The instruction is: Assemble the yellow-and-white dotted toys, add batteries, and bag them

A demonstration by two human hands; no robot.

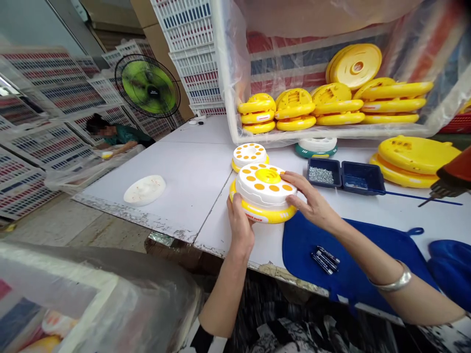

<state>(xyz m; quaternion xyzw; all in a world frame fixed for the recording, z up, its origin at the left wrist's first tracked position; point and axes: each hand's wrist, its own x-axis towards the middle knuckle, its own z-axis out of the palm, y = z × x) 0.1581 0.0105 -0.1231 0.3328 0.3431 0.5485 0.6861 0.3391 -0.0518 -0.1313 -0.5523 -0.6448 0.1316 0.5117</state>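
Observation:
A round toy (264, 192) with a white top dotted with orange holes and a yellow base is held just above the white table (191, 176). My left hand (240, 220) grips its near left rim, thumb on the white top. My right hand (308, 198) clasps its right side, fingers curled over the top edge. A second toy of the same kind (249, 155) lies on the table just behind it. Several black batteries (325, 259) lie on a blue mat (368, 260) under my right forearm.
A clear-lined crate (331, 130) holds stacks of yellow discs (340, 105). A dark blue two-part tray (344, 175) holds screws. More yellow discs (414, 159) and a power screwdriver (451, 179) are at right. A white disc (144, 189) lies at left. Another person (117, 137) sits beyond, near a green fan (148, 87).

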